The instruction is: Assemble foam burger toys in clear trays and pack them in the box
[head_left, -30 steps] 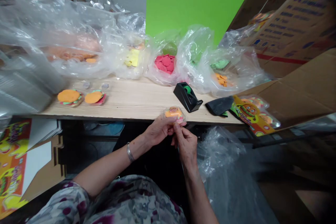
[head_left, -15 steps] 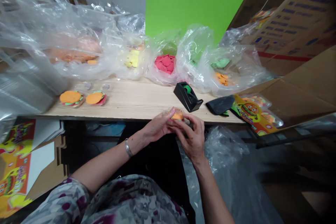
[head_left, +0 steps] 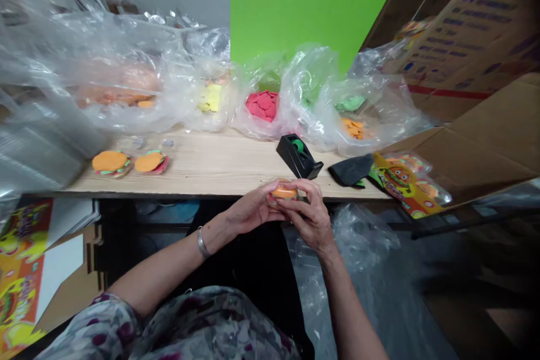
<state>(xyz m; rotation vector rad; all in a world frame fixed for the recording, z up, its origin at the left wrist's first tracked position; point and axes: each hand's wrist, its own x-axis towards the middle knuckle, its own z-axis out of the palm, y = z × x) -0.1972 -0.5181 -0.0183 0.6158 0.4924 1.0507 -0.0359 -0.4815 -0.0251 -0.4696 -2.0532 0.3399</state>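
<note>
Left hand (head_left: 252, 212) and right hand (head_left: 311, 217) both closed around one small clear burger pack (head_left: 283, 192), fingers pinching its edges from either side; pack sits in the air just in front of the surface (head_left: 211, 171) edge, near the black tape dispenser (head_left: 298, 156). Orange top layer shows through the plastic, lid state hard to tell under the fingers. Progress, judging from layout: this pack looks filled and is being handled at the closing stage; two more foam burger stacks (head_left: 129, 162) lie on the surface at far left, not picked up. Finished printed packs (head_left: 400, 180) lie at right by the cardboard box (head_left: 485, 140). Bags of loose pieces along the back, red (head_left: 262, 104), yellow (head_left: 211, 98), green (head_left: 351, 104), so plenty of stock left
</note>
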